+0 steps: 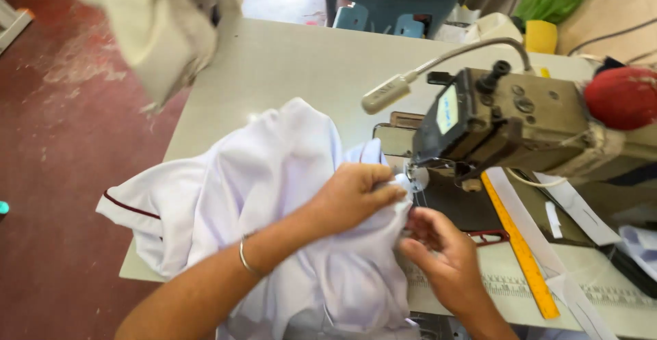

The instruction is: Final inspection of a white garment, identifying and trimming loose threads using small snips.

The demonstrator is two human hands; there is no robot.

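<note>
Red-painted floor (pixel 61 148) runs along the side of my pale worktable (pixel 294 66), and a blue plastic chair (pixel 387 1) stands at the table's far edge. On the table sits an old, worn sewing machine (pixel 506 118), its head reaching toward me, with a gooseneck lamp (pixel 387 92) curving out over it and a red round thing (pixel 623 97) at its far right end. Most of the near table is covered by a white garment (pixel 253 189), bunched and folded, with a thin dark red stripe (pixel 130 205) along one edge that hangs off the table's side. My left hand (pixel 356 193) lies on top of the cloth, fingers curled and closed on a fold of it, pushing that fold up close to the needle area of the machine; a thin metal bangle (pixel 248 258) sits on that forearm. My right hand (pixel 438 247) is just beside it, lower down at the edge of the fabric, fingers bent and partly open, touching the cloth from underneath the fold; whether it actually pinches the fabric I cannot tell. To the right of that hand a yellow ruler (pixel 520 247) lies slantwise on the machine bed, with white strips of fabric (pixel 575 210) next to it. Something pale and blurred (pixel 154 25) hangs near the top left of my view.
</note>
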